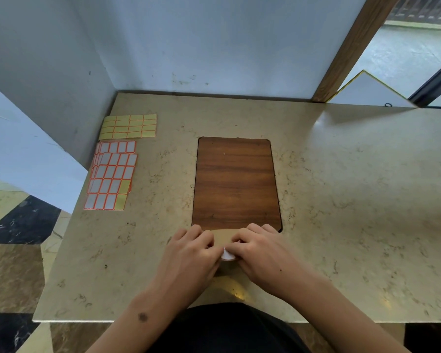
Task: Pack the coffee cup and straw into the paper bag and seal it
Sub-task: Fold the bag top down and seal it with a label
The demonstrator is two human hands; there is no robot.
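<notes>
Sealing looks nearly done: left hand (pixel 191 247) and right hand (pixel 259 247) both press curled fingers on the paper bag (pixel 224 238), pinning a white sticker (pixel 227 254) on it.

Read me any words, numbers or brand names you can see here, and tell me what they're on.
None can be read.
Sticker sheets: blank white labels with orange borders, no print.
Yellowish sheet: blank cells.
Paper bag under both hands: no print on the part that shows.
White piece between the hands: no visible text.
</notes>
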